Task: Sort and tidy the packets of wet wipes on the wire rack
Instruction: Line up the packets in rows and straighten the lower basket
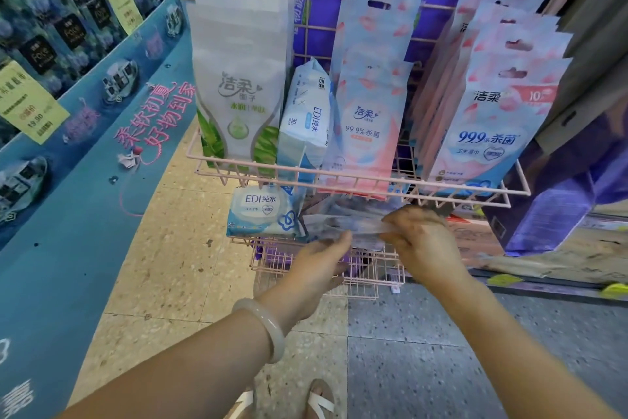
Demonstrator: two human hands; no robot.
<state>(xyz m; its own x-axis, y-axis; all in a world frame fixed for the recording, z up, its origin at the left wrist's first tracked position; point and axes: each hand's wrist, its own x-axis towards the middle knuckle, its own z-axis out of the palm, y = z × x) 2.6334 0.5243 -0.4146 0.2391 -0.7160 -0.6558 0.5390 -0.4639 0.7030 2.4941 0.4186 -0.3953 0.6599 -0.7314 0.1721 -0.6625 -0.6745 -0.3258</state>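
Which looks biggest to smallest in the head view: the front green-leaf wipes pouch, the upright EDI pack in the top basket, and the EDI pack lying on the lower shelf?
1. Green-leaf pouch, largest.
2. Upright EDI pack.
3. Lying EDI pack.
The two EDI packs look close; they may be the same product seen at different angles.

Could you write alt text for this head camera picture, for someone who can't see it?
Seen from above, a person's right hand grips a blurred bundle of packets on the lower tier of a pink wire rack, while the left hand reaches in under it, fingers straight. The upper tier holds upright rows of green, blue and pink wet-wipe packets.
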